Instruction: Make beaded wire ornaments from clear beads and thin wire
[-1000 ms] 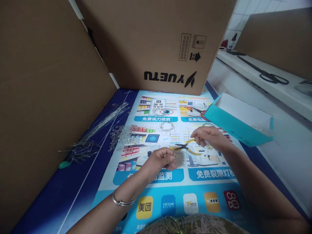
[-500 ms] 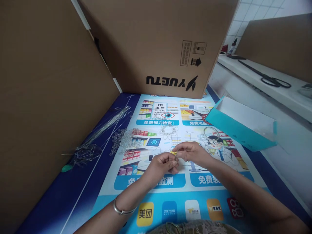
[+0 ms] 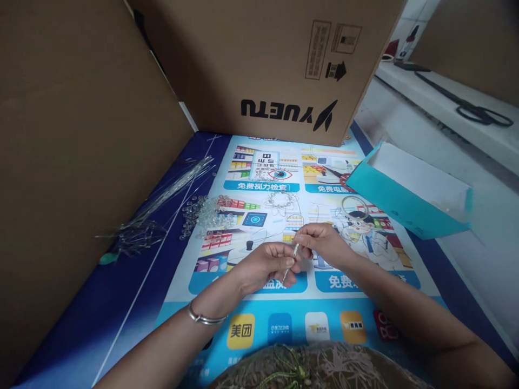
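Wire bundle (image 3: pixel 172 190) lies at left, position unchanged; bead pile (image 3: pixel 207 217) lies just beside it. Left hand (image 3: pixel 267 265) pinches a silver wire (image 3: pixel 295 252), tilted between both hands. Right hand (image 3: pixel 324 243), one second ago apart from the left, now has its fingertips at the wire's upper end; whether they pinch it cannot be told

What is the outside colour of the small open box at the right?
The open box is turquoise outside, best in the head view.
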Demonstrator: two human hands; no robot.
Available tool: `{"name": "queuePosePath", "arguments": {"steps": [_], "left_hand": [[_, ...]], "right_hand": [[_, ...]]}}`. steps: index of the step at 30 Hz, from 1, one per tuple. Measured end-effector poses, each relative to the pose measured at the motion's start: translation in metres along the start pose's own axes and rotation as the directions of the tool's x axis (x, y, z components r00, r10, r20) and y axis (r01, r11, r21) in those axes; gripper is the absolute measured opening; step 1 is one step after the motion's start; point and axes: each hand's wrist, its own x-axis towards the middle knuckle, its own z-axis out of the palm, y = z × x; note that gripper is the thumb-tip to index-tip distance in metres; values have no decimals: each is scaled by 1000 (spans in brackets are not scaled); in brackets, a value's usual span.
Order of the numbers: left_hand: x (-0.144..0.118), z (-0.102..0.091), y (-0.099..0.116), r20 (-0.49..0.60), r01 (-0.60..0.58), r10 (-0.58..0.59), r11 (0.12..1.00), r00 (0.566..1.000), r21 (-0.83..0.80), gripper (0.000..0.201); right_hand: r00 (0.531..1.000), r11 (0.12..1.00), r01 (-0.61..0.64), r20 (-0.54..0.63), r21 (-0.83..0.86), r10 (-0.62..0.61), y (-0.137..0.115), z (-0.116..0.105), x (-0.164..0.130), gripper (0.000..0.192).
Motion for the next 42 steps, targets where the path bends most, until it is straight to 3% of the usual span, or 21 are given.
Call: {"name": "queuePosePath", "arguments": {"steps": [7,13,16,20,23,26,30,34,38,42], "left_hand": [[0,-1,1,-8,0,0,1000,1000,25,28],[1,0,1,-48,-82,93,979,994,188,22],[2,0,0,-85,-155,197,922,977,354,14],[1,0,2,-87,-266,447,667,891,696,8],[0,-3,2,-45,-310,549,535,835,786,11],[2,-9,-1,-41,-294,582,469,812,833,11],[5,-14,-3,-39,-242,557,422,829,873,14],[6,-14,-3,-61,-205,517,442,854,873,14],[7,-13,-4,-81,-200,514,468,854,861,14],[7,-10,-4,-105,-203,549,471,830,859,15]], "right_hand": [[1000,998,7,-24,-57,-9,1,-1,1,26],[994,955,94,-20,-283,-103,-5,0,-3,21],[959,830,262,35,-493,-283,-9,3,-7,17],[842,535,467,170,-704,-512,-11,8,-12,18],[790,387,512,244,-767,-562,-7,11,-14,19],[787,314,501,272,-807,-554,2,12,-13,19],[816,298,469,279,-831,-507,11,12,-12,22],[830,335,466,274,-819,-486,13,10,-11,24],[823,392,491,266,-778,-502,14,9,-9,24],[785,475,540,212,-695,-582,15,8,-4,20]]}}
